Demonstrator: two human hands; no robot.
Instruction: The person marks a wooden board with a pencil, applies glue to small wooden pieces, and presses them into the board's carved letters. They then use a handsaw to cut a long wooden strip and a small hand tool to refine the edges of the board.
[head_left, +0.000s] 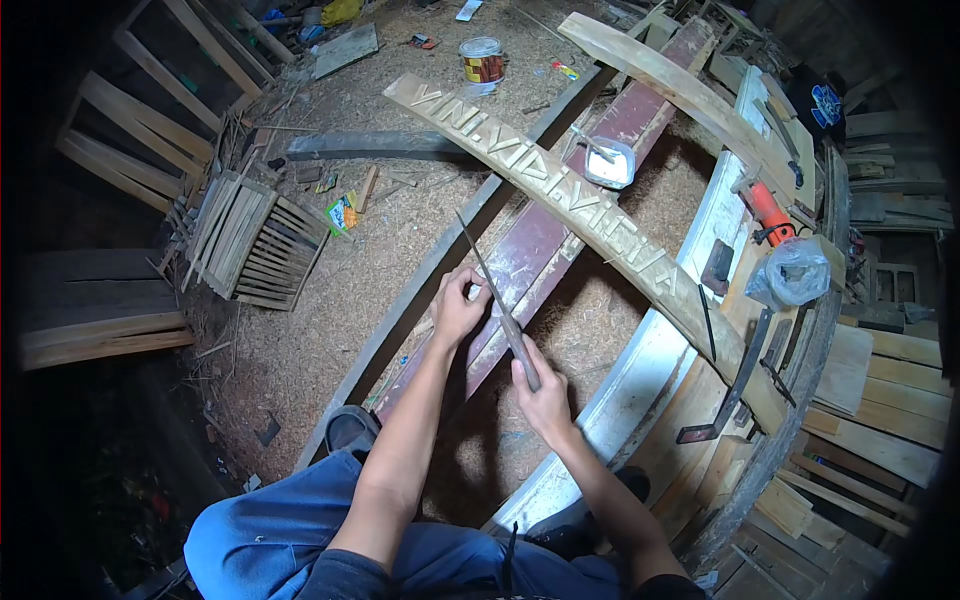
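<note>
My right hand is wrapped round the wooden handle of a long, thin, tapering blade, which points up and to the left. The frame does not show clearly whether it is a file or a narrow saw. My left hand is closed in a pinch beside the blade, with a small pale piece between the fingers. Both hands are over a worn maroon plank. Beyond them, a wooden board with raised carved-looking letters lies across the plank.
A white tub with a stick in it stands on the plank. To the right are an orange power tool, a plastic bag and a dark angled bar. A paint bucket and slatted wooden bundle stand on the shavings-covered floor.
</note>
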